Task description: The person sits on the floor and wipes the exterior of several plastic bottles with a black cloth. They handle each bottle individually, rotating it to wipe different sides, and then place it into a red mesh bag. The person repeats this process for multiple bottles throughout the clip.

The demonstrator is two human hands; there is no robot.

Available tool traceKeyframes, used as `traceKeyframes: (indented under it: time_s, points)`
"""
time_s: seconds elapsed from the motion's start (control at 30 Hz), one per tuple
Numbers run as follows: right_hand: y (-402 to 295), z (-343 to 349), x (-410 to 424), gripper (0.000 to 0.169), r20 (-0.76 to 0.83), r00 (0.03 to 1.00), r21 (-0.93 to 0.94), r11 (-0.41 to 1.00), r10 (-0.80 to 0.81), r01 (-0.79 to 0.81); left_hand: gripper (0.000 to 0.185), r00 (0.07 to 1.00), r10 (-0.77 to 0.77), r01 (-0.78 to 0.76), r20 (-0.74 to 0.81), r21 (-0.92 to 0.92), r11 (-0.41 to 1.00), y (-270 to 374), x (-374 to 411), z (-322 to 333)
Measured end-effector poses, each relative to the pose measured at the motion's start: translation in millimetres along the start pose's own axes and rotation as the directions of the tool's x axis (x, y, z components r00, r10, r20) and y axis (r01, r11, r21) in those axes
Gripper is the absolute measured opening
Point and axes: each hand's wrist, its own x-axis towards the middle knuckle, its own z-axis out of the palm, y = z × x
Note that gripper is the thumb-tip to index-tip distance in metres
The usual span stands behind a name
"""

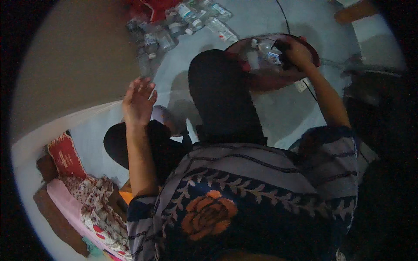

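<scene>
My left hand [139,102] is raised at the left with its fingers apart and nothing in it. At the upper right my right hand [295,53] is at the far side of a dark red basin [271,83], close to its rim. Clear plastic bottles [261,53] lie inside the basin, one with a blue and white label. A dark shape [282,53] is under my right fingers; whether they grip it or a bottle is unclear. Beyond the basin, several empty plastic bottles [163,39] with white caps lie in a loose pile on the pale floor.
My dark-clad knees [225,98] are below the basin. A black cable [310,91] runs from a white socket block [302,85] beside it. Red fabric [163,8] is at the top, behind the bottles. Patterned cloth [101,208] and a red mat [67,156] lie at the lower left.
</scene>
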Motion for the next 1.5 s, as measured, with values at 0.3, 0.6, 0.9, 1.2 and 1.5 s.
traceKeyframes:
  time_s: [0.3,0.6,0.9,1.2,1.5]
  points:
    - [-103.5,-82.1,-78.0,0.041,0.141,0.989,0.968,0.215,-0.044,-0.129,0.031,0.979,-0.182,0.197,-0.087,0.221,0.955,-14.1,31.4,20.8]
    - [-283.8,-84.7,-137.7,0.027,0.047,0.848,0.998,-0.003,-0.528,-0.058,0.027,0.970,0.115,0.056,-0.215,0.656,0.753,-63.0,145.7,-65.3]
    - [-316.1,-31.1,-128.1,0.022,0.325,0.702,0.946,0.204,-0.633,-0.253,0.049,0.819,0.376,0.470,-0.432,0.883,-0.008,-28.2,194.6,-142.7]
    - [-320.7,-46.3,-95.0,0.023,0.579,0.680,0.816,0.323,-0.450,-0.480,0.057,0.749,0.433,0.572,-0.501,0.819,-0.042,-34.4,264.1,-181.8]
    - [-326.2,-40.8,-82.2,0.025,0.747,0.500,0.644,0.287,-0.438,-0.709,0.069,0.766,0.418,0.458,-0.487,0.871,0.177,-73.7,290.7,-232.2]
